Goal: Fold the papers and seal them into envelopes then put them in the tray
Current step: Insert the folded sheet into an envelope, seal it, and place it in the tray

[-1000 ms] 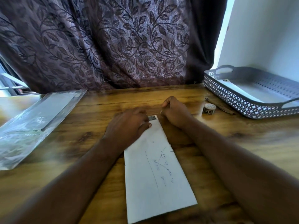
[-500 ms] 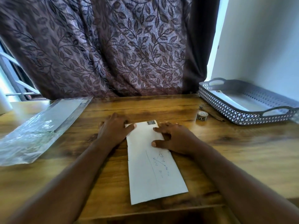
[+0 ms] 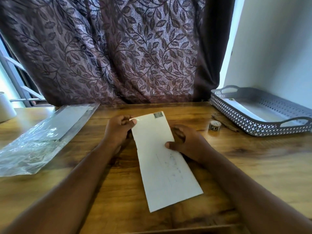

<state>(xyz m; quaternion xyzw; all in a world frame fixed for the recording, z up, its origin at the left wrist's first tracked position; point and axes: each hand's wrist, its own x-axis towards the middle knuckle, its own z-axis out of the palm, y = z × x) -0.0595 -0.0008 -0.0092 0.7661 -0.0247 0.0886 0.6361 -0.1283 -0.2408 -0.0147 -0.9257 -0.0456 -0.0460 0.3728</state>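
So the envelope [image 3: 162,159] is up front on the table [image 3: 253,166], off to the left of the tray [image 3: 236,119] and well apart from it, stamp [image 3: 158,115] and scribbled side facing up. The left hand [image 3: 118,130] pinches its far corner between thumb and fingers. The right hand [image 3: 187,142] grips the tray-side edge, thumb on top and fingers tucked under. The far end looks lifted; can't tell if the near end is off the wood.

What I'd worry about: the flap is on the underside, so no way to see if it's really stuck down. If it isn't, it could pop open on the way over. A corner pinch on something that floppy could also crease it or let it sag and slip. And the little tape roll [image 3: 214,125] sits just beside the tray's near wall, right on the path, next to a thin stick-like thing [image 3: 224,123]. A low swing would knock those or catch the rim.

Head count:
- Two hands and one envelope held.
- What looks like one white envelope [image 3: 249,110] lying in the tray already.
- One tray, one tape roll, one stick thing.
- One crinkly plastic sleeve [image 3: 42,137] way over on the far side from the tray.
- One white cup-ish thing [image 3: 5,107] past that.
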